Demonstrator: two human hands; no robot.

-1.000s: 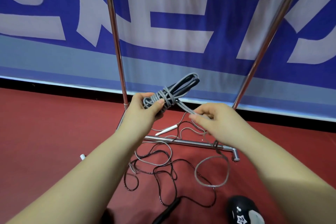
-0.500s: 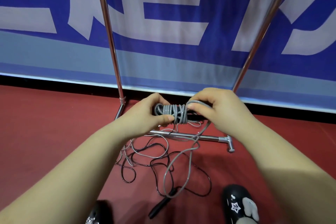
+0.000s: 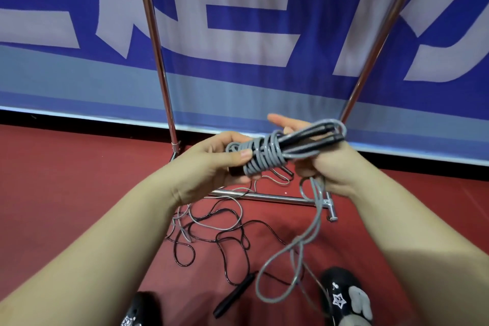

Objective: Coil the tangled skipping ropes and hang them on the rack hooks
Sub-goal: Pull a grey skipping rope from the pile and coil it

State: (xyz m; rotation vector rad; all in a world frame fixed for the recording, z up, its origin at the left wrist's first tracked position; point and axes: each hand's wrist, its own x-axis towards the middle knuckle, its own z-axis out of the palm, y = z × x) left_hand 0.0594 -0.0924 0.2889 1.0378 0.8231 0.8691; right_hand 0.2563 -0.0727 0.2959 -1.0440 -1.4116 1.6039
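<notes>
Grey skipping rope (image 3: 267, 156), wound round its black handles, sits between both hands above the rack's base bar (image 3: 264, 196). Left hand (image 3: 211, 164) fingers clamp the bundle; right hand (image 3: 325, 164) seems to grip the trailing loop, fingers partly hidden. Black rope (image 3: 227, 235) lies tangled on the floor.

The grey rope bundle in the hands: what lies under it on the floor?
Under the grey rope bundle: rack base bar, tangled black rope and thin grey rope. Hands hide part.
</notes>
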